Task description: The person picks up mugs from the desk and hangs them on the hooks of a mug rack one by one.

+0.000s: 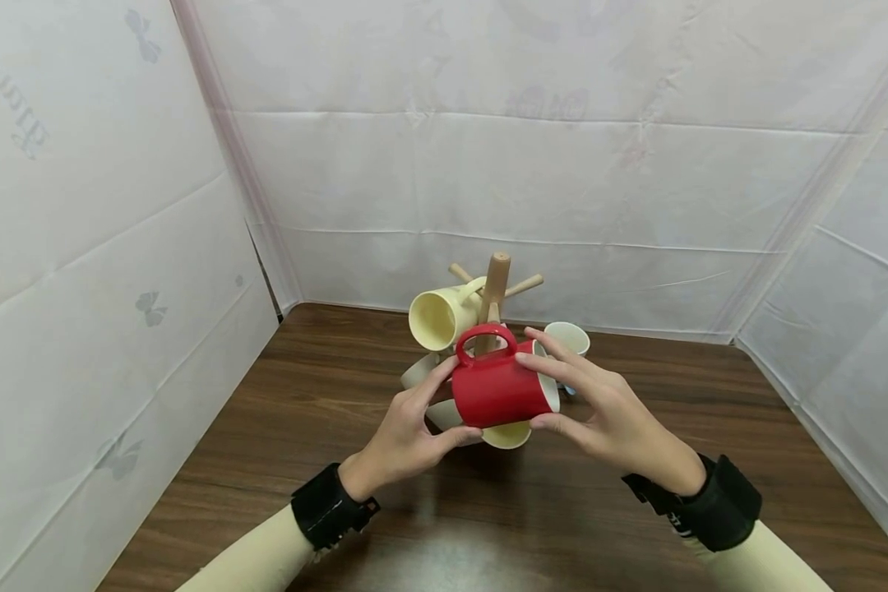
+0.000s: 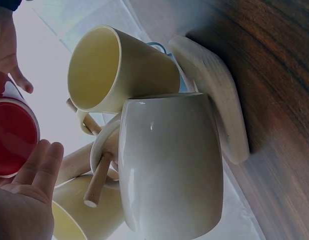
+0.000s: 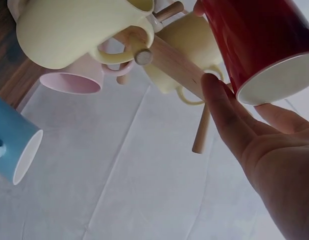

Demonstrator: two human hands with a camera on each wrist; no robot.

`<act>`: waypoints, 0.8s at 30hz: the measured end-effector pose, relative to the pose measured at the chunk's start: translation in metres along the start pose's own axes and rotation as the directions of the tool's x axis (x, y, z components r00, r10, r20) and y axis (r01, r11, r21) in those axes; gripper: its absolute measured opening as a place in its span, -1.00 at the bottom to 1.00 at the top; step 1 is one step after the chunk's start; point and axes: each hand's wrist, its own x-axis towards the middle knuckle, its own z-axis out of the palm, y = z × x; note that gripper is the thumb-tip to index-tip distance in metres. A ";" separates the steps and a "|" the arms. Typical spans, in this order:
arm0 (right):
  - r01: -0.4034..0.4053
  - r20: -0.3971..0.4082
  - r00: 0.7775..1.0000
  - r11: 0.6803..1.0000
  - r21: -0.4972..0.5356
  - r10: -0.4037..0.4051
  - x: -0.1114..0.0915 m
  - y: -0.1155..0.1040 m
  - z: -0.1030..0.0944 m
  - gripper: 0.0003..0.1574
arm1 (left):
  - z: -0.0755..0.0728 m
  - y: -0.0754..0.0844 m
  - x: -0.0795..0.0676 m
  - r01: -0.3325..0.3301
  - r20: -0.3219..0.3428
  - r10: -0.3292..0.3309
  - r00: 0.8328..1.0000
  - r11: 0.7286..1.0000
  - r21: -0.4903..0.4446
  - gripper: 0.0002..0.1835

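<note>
A red mug point(image 1: 499, 390) with a white inside is held on its side between both hands, its handle upward and its mouth to the right. My left hand point(image 1: 407, 432) grips the base end, thumb below and fingers above. At the rim end my right hand point(image 1: 610, 411) holds it between thumb and fingers. Just behind stands a wooden mug tree point(image 1: 498, 275). From its pegs hang a pale yellow mug point(image 1: 437, 321) at upper left, a white mug point(image 2: 169, 165) and another pale yellow mug point(image 2: 124, 70) lower down, and a pink mug point(image 3: 74, 77).
A blue mug point(image 3: 14, 140) with a white inside is at the right of the tree, apart from it in the right wrist view. Bare pegs point(image 1: 525, 285) stick out near the top. Dark wooden table point(image 1: 326, 395) lies below, with white sheeting point(image 1: 525, 181) around it.
</note>
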 end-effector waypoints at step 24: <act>-0.068 0.002 0.998 0.997 -0.029 0.068 0.000 0.004 0.000 -0.07 | -0.001 -0.007 0.006 0.024 0.028 -0.024 0.999 0.999 0.026 -0.03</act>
